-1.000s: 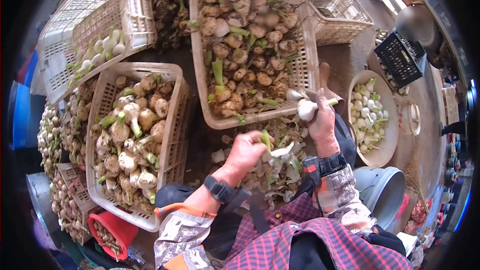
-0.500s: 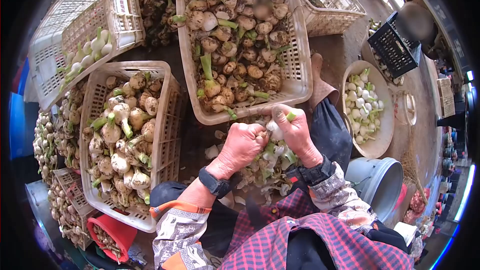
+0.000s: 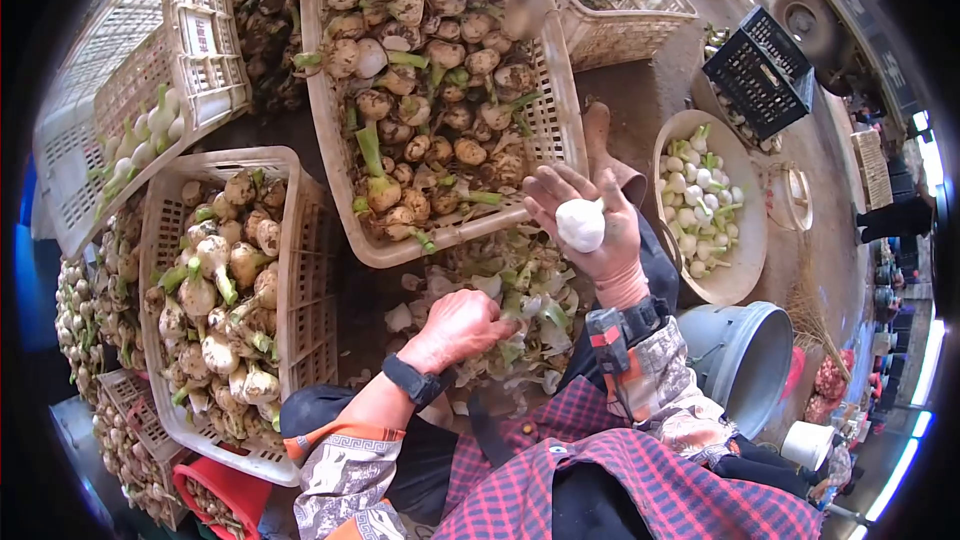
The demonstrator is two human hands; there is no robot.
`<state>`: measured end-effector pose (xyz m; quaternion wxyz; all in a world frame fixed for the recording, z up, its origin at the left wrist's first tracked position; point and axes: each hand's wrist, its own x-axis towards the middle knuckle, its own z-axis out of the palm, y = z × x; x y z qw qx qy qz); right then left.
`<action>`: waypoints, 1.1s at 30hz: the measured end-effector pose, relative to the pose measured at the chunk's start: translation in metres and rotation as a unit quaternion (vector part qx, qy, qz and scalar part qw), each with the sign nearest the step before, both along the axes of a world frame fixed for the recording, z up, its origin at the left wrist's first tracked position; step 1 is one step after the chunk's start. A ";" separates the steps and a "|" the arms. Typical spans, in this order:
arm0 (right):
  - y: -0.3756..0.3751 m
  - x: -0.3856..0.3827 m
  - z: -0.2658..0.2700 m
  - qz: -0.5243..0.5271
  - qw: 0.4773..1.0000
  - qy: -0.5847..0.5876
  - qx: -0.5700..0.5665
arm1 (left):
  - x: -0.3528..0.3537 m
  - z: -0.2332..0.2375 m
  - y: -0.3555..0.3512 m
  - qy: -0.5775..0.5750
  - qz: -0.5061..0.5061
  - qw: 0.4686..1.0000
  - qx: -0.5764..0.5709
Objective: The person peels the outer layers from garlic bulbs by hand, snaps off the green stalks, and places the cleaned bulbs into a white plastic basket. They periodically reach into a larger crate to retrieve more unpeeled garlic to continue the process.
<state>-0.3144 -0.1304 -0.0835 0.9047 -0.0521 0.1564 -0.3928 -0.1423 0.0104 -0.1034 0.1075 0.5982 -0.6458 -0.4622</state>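
1. top crate (image 3: 556,130): filled w/ unpeeled, soil-covered bulbs, green stalks attached.
2. left crate (image 3: 312,270): more unpeeled bulbs held inside; set just beside top crate.
3. peel pile (image 3: 520,285): spread on ground btw. top crate & person's knees.
4. bowl (image 3: 752,230): white cleaned bulbs kept inside; placed R of peel pile.
5. L hand (image 3: 462,325): lowered onto peel pile, fingers curled closed; contents can't be seen.
6. R hand (image 3: 608,252): palm turned up, by near rim of top crate.
7. peeled bulb (image 3: 581,224): white, cradled in R hand, fingers loosely closed round it.
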 end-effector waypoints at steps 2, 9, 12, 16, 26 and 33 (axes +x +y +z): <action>0.007 0.004 0.003 -0.002 1.000 0.022 -0.003 | 0.000 0.016 -0.004 0.045 0.043 0.998 -0.022; -0.083 -0.116 0.040 -0.235 0.656 0.638 -0.329 | 0.006 0.023 0.005 0.245 0.213 0.946 -0.024; -0.101 -0.113 0.049 -0.219 0.424 0.734 -0.483 | 0.000 0.018 0.002 0.330 0.219 0.918 0.025; -0.068 0.017 0.009 0.228 0.529 0.620 -0.533 | 0.006 0.030 -0.008 0.317 0.204 0.923 0.074; -0.028 0.077 0.022 0.218 0.429 0.641 -0.598 | 0.019 0.025 -0.016 -0.014 0.293 0.897 -0.330; 0.031 0.059 0.075 0.147 0.679 0.488 -0.528 | 0.019 0.045 -0.015 0.296 0.398 0.846 -0.194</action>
